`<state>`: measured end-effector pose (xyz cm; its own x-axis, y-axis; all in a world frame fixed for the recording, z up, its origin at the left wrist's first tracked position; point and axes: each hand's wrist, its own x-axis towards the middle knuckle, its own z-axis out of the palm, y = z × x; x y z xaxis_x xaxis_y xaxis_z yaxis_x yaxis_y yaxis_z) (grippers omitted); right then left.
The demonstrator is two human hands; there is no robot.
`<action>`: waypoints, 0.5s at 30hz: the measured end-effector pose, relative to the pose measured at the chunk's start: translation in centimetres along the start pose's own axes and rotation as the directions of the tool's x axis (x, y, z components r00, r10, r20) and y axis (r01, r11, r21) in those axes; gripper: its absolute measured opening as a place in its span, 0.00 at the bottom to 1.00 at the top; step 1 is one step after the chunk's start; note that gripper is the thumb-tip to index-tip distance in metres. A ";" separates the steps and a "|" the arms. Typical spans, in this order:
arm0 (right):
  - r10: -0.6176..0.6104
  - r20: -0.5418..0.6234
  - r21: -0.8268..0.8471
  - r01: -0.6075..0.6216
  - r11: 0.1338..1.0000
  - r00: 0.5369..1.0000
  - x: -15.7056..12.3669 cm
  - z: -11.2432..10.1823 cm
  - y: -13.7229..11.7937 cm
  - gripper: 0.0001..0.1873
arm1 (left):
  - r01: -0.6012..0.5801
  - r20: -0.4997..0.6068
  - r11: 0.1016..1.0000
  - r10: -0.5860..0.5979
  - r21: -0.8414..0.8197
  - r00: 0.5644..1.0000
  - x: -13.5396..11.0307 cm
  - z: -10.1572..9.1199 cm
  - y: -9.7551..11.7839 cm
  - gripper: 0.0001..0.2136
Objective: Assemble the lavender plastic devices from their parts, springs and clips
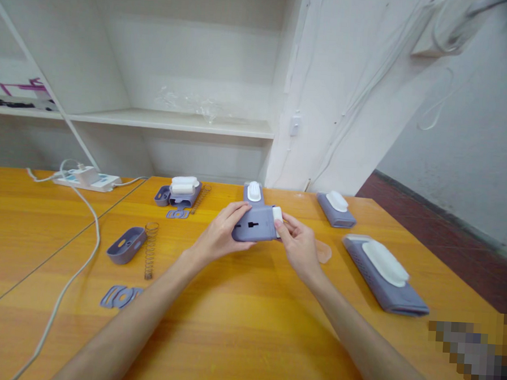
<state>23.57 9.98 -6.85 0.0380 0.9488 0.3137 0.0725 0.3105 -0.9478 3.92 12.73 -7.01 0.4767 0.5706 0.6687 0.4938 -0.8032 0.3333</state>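
Above the middle of the table, my left hand (221, 231) grips a grey-purple plastic housing (257, 224) by its left end, thumb on top and fingers below. Dark keyhole-shaped slots show in its face. At the housing's right end, my right hand (298, 241) pinches a white plastic piece (277, 215) that touches the housing; whether it is fixed there I cannot tell. Just behind lies a similar grey-purple unit (254, 192) with a white oval part on it. Partly hidden by my right hand, a translucent orange piece (323, 252) rests on the table.
On the left lie a purple cup-like part (127, 244), a coil spring (150, 251) and a flat cut-out plate (120, 297). Farther back sits a cluster of similar parts (184, 191). Two white-topped units (336, 209) (385, 273) stand right. A power strip (87, 178) trails a white cable (96, 233).
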 end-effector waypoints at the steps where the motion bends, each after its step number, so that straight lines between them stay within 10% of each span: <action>1: 0.002 -0.007 -0.027 -0.002 1.000 1.000 0.1 -0.2 0.1 0.28 | -0.001 -0.004 1.000 0.001 -0.002 1.000 0.0 -0.1 0.1 0.36; 7: -0.267 -0.412 -0.538 0.004 0.843 0.871 1.7 -4.3 1.4 0.22 | 0.049 -0.015 0.999 -0.049 0.010 0.999 0.3 -1.6 0.1 0.33; 15: -0.188 -0.023 -0.891 0.065 0.449 0.982 1.9 -10.6 3.4 0.33 | 0.087 0.033 0.995 -0.088 0.038 0.996 0.1 -1.9 -0.7 0.32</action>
<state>34.43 12.16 -8.87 0.0469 0.8717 0.4877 0.9231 0.1487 -0.3546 2.29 13.06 -5.92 0.4551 0.6448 0.6141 0.5606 -0.7433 0.3650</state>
